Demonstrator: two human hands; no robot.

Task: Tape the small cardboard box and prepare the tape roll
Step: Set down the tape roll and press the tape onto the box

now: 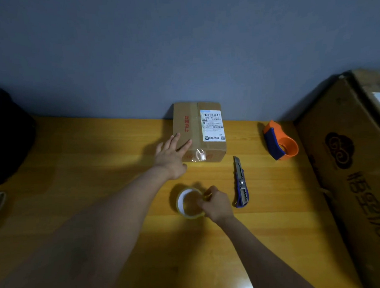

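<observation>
Right hand [216, 204] pinching tape roll [188, 203], left hand [171, 156] flat on barcode-labelled small box [198, 130]

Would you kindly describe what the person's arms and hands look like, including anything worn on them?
Both forearms are bare as far as the frame shows, with no sleeves visible. The left hand and the right hand wear no gloves, and no watch, bracelet or ring is visible, though the dim light hides fine detail.

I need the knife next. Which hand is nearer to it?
Right. The right hand grips the tape roll just beside the knife; the left hand rests on the box, farther away.
</observation>
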